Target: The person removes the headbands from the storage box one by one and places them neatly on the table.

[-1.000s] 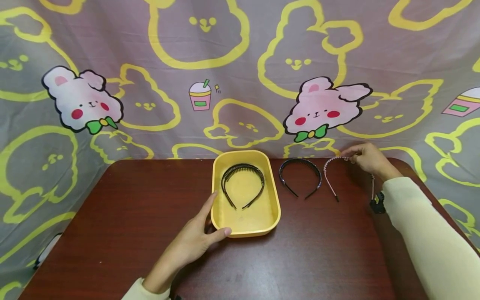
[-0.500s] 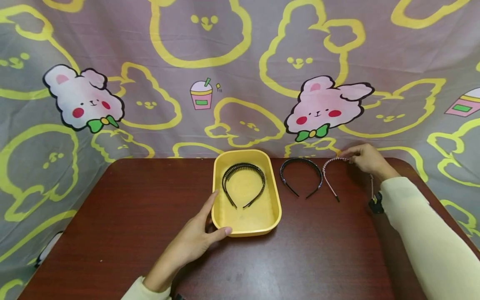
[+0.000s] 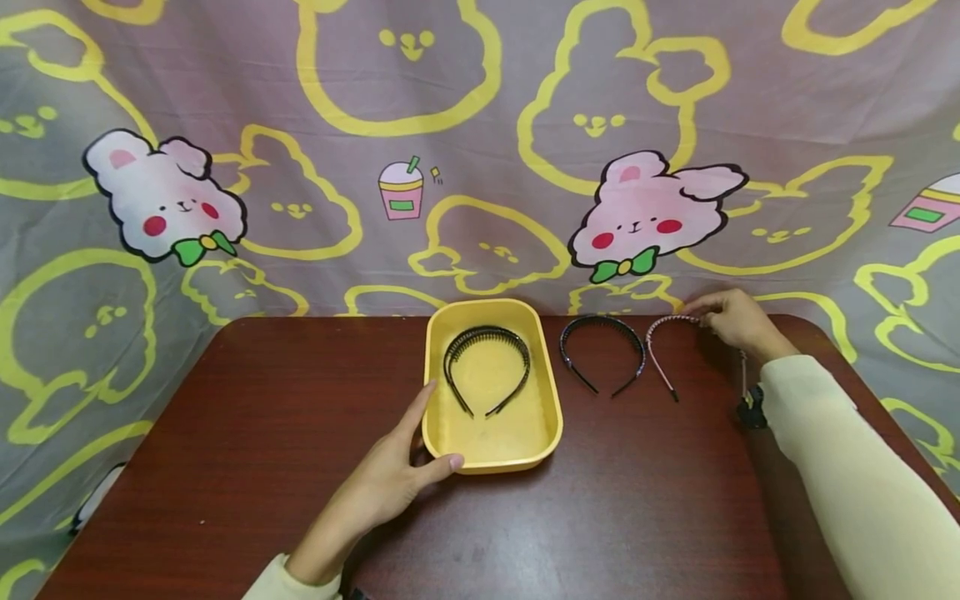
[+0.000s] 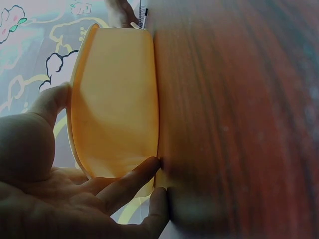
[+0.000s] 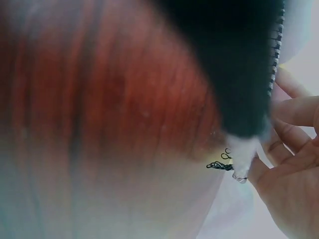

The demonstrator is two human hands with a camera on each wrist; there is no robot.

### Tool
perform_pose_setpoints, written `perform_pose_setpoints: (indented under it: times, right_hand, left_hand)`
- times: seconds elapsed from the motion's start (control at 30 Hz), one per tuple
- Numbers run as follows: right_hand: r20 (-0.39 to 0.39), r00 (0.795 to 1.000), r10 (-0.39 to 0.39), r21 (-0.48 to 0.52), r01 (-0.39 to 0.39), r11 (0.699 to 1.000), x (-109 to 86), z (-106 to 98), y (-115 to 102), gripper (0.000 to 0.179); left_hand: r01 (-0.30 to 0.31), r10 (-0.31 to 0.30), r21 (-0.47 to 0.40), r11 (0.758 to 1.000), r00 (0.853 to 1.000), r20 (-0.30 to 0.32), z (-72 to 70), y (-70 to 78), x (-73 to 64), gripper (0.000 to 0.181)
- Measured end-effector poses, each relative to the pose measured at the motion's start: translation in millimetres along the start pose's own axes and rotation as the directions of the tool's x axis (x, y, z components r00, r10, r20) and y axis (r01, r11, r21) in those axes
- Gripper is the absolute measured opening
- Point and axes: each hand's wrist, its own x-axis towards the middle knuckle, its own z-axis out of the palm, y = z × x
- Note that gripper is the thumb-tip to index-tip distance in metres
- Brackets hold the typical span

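My left hand [image 3: 386, 479] rests at the near left corner of a yellow plastic tub [image 3: 555, 417]. Its thumb touches the rim at the front, and the other fingers lie along the outer wall, down to the table in the left wrist view. Inside the tub is a black toothed headband [image 3: 522, 383], its band looking doubled. At the far right, my right hand [image 3: 738, 321] pinches the top of a pink beaded headband [image 3: 657, 358] between thumb and fingers. The hand and wrist hide much of its right side. In the right wrist view a blurred dark tip [image 5: 239, 74] covers much of the scene.
Between the tub and the pink headband lies a dark headband [image 3: 640, 358] with bluish specks, ends toward me. The brown wooden table [image 3: 262, 417] meets a printed cloth [image 3: 465, 100] along its back edge. My right forearm in a cream sleeve [image 3: 847, 450] crosses the right side.
The view shifts very slightly. Both hands keep their places, and the tub and headbands stay where they were.
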Motion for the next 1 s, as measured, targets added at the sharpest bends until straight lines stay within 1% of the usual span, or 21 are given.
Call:
perform_pose_setpoints:
  times: [0.1,0.33,0.43,0.63,0.87,1.0]
  right_hand:
    - [-0.015,1.000,0.012,-0.002,-0.012,1.000,0.1,0.8,-1.3,0.036]
    - [-0.033,0.999,-0.005,-0.045,0.003,0.999,2.2,2.2,-2.3,0.030]
    - [-0.037,0.999,0.004,-0.059,-0.006,0.998,2.7,2.8,-2.2,0.029]
    - [-0.038,0.999,0.032,-0.058,-0.034,0.998,1.9,2.1,-1.2,0.030]
    - [-0.068,0.998,-0.008,-0.079,0.003,0.997,2.1,3.5,-2.3,0.027]
    - [-0.069,0.998,-0.007,-0.084,0.001,0.997,1.7,4.3,-2.4,0.027]
  left_hand:
    - [0.003,-0.003,0.010,1.000,1.000,-0.001,-0.4,0.6,-0.5,0.104]
    - [0.004,-0.004,0.021,1.000,1.000,0.000,-0.7,0.6,-0.6,0.104]
    - [0.004,-0.004,0.021,1.000,1.000,0.001,-0.6,0.7,-0.3,0.104]
    - [0.006,-0.006,0.026,1.000,1.000,0.001,-0.6,1.1,0.3,0.104]
    - [0.006,-0.006,0.026,1.000,1.000,0.002,-0.8,1.4,0.5,0.103]
    - [0.010,-0.010,0.024,1.000,1.000,0.000,-0.8,2.0,0.5,0.103]
